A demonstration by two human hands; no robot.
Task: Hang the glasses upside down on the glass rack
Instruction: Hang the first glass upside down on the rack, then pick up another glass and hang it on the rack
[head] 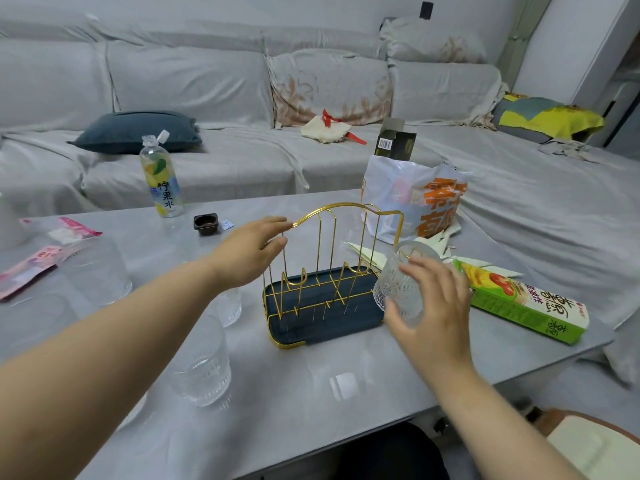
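A gold wire glass rack (346,237) stands on a dark blue tray (311,323) in the middle of the grey table. My left hand (249,251) grips the left end of the rack's top bar. My right hand (433,306) holds a clear ribbed glass (398,289) tilted, mouth down, at the rack's right end. Three more clear glasses stand on the table to the left: one (201,365) near me, one (230,306) under my left wrist, one (95,268) further left.
A green carton (519,299) lies right of the rack, with a white plastic bag (415,199) and folded papers behind it. A drink bottle (161,178) and a small dark cup (206,223) stand at the back left. Pink packets (34,265) lie at the left edge.
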